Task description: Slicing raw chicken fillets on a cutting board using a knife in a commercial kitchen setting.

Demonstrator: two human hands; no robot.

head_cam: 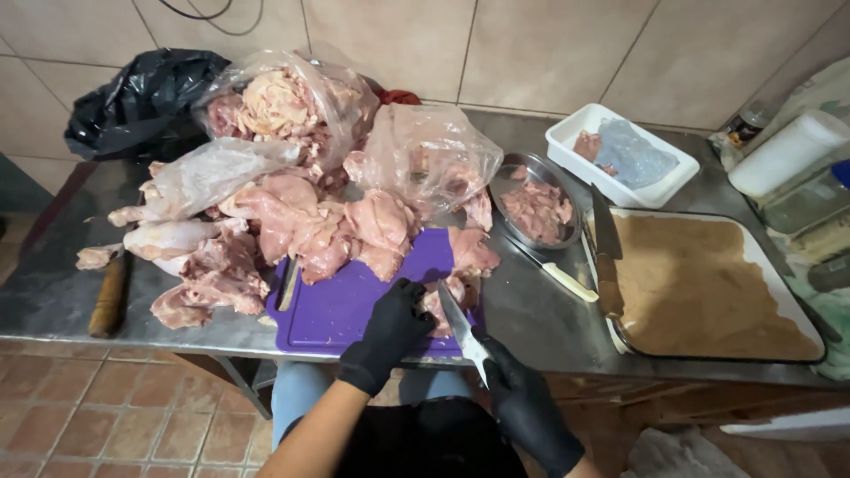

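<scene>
Both my hands wear black gloves. My left hand (390, 332) presses down on a raw chicken piece (452, 292) at the right front corner of a purple cutting board (350, 305). My right hand (518, 394) grips a knife (460, 327) whose blade points up and left, its tip against that chicken piece. A large heap of raw chicken pieces (292, 226) covers the back of the board and the steel table (53, 292) to its left.
Clear plastic bags of chicken (292, 106) and a black bag (142, 102) sit at the back. A metal bowl of meat (536, 208), a white tub (620, 155), a tray of brown crumbs (708, 288), two spare knives (606, 257) and a wooden handle (108, 301) surround the board.
</scene>
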